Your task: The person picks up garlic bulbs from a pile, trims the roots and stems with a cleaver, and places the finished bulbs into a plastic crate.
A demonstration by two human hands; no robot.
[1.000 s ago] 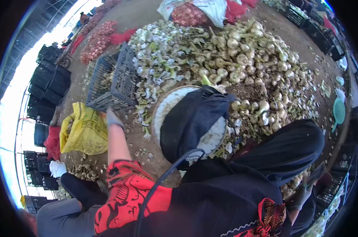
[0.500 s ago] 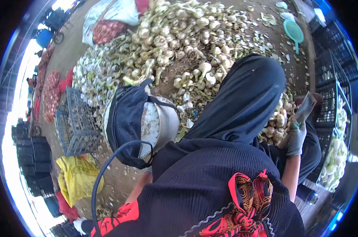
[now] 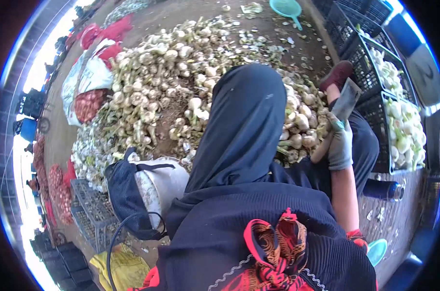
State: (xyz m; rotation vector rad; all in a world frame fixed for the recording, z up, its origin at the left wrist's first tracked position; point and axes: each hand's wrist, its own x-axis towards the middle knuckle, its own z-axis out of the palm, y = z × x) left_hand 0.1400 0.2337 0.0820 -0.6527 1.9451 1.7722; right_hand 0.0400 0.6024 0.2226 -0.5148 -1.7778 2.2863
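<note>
My right hand (image 3: 340, 145), in a grey glove, is closed around a knife (image 3: 347, 100) with a broad, flat blade and what looks like a wooden handle. The blade points up and away, above my bent leg. Just left of this hand lie garlic bulbs (image 3: 300, 116) with stems, between my legs. Beyond my raised knee spreads a large heap of garlic (image 3: 152, 87) on the ground. My left hand is out of sight; only part of a red patterned sleeve (image 3: 152, 279) shows at the bottom edge.
Black crates (image 3: 385, 145) at the right hold trimmed white bulbs (image 3: 406, 133). A dark bag (image 3: 125, 194) rests against a pale metal container (image 3: 169, 184) at my left. Also around are a grey crate (image 3: 91, 213), yellow sack (image 3: 120, 266), green strainer (image 3: 286, 7) and blue bottle (image 3: 377, 189).
My view has swung to the right, bringing more of the crates of white bulbs into sight. My left forearm has left the view. The right hand still grips the knife.
</note>
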